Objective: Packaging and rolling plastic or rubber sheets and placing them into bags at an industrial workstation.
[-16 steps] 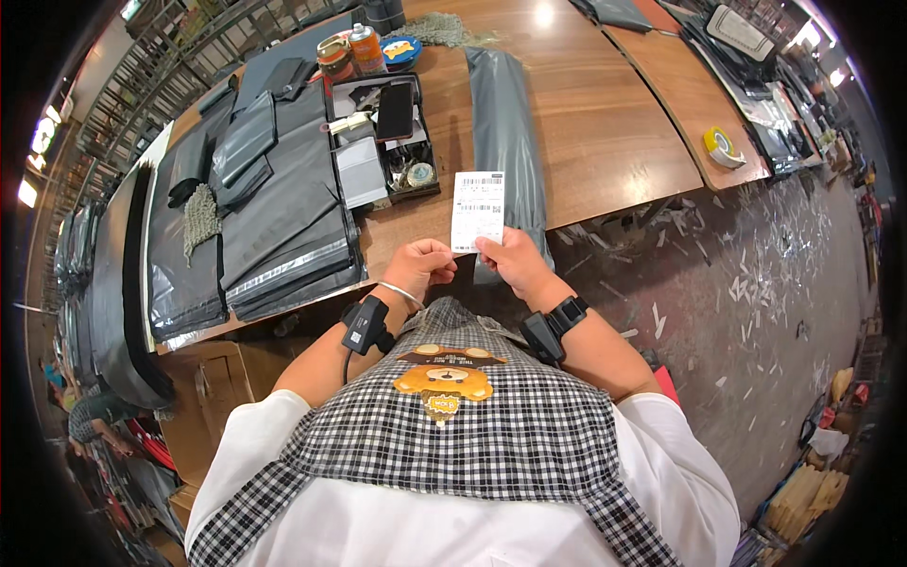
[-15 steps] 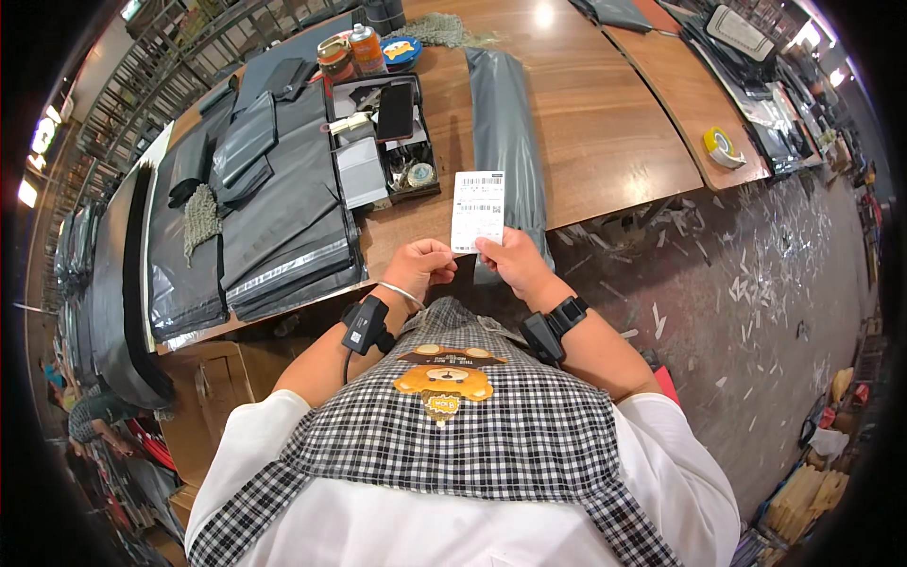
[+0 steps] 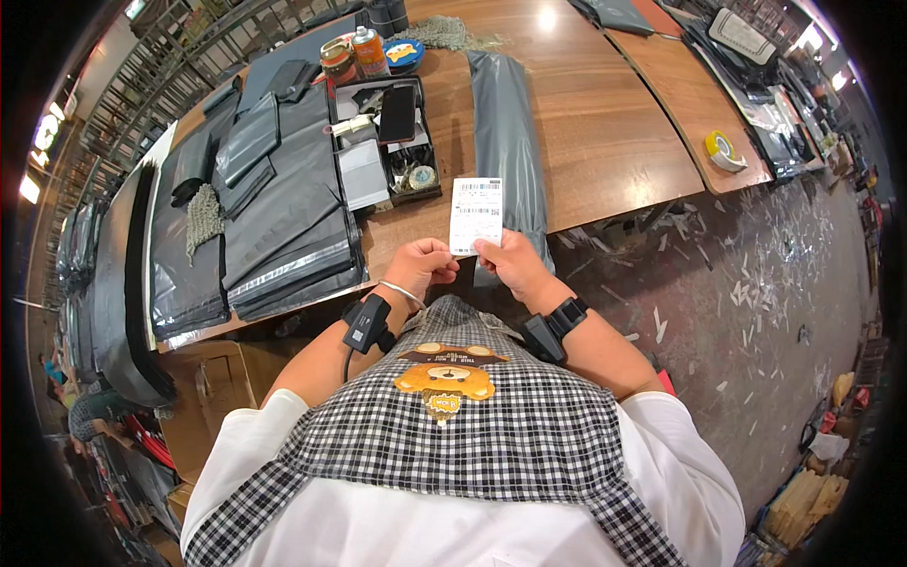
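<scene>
A white printed shipping label (image 3: 477, 213) is held up at the table's front edge, tilted toward me. My right hand (image 3: 516, 265) pinches its lower right corner, thumb on top. At its lower left corner, the closed fingertips of my left hand (image 3: 422, 266) grip the edge. Behind the label lies a long grey plastic-wrapped package (image 3: 510, 123), stretching away across the table with its near end past the front edge. The label covers part of the package's left side.
A black box of small items (image 3: 416, 184) with a phone (image 3: 397, 114) on it stands left of the package. Stacked grey plastic bags (image 3: 293, 236) cover the table's left. Beyond are a spray can (image 3: 370, 52) and a jar (image 3: 337, 60). A yellow tape roll (image 3: 723, 149) lies right. Paper scraps litter the floor.
The label has dipped slightly toward me, its top edge now a little lower. Both hands keep their hold in nearly the same place.
</scene>
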Action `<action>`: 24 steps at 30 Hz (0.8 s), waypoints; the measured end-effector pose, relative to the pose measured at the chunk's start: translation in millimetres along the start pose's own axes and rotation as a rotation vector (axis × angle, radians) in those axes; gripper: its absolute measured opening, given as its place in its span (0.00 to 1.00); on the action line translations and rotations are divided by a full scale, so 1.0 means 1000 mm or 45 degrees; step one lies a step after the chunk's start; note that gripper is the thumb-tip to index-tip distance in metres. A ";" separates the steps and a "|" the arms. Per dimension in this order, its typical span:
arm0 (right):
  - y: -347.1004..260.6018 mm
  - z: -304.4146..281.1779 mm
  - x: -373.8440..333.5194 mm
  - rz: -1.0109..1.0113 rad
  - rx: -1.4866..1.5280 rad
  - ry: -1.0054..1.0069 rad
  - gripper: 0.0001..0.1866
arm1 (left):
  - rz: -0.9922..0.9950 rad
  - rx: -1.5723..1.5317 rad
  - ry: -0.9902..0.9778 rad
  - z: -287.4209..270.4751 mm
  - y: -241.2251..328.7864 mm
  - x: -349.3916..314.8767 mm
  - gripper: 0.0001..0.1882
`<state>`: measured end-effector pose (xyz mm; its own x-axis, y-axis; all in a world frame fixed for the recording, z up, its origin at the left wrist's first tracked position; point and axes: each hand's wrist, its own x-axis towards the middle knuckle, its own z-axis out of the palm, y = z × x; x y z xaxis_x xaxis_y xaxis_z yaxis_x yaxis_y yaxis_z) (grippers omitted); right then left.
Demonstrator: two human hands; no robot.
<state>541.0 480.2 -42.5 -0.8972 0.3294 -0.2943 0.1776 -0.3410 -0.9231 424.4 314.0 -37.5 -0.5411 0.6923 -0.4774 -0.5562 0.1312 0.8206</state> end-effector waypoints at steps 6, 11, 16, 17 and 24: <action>0.009 -0.002 0.007 -0.026 -0.027 0.120 0.13 | 0.048 0.024 -0.033 0.002 0.004 0.001 0.04; 0.013 -0.004 0.009 -0.492 -0.458 -0.050 0.22 | 0.111 0.161 0.003 0.012 0.002 0.008 0.03; 0.008 -0.002 0.006 -0.264 -0.572 -0.137 0.14 | 0.205 0.268 -0.012 0.017 -0.001 0.014 0.03; 0.006 0.000 0.004 -0.493 -0.611 -0.001 0.13 | 0.197 0.286 -0.028 0.017 -0.001 0.014 0.03; 0.002 -0.006 0.008 -0.257 -0.378 -0.158 0.09 | 0.198 0.321 -0.013 0.020 0.002 0.011 0.04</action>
<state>537.2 487.6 -48.2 -0.9651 0.2483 -0.0836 0.0852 -0.0042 -0.9964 430.2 336.3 -34.5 -0.6005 0.7246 -0.3381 -0.2925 0.1944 0.9363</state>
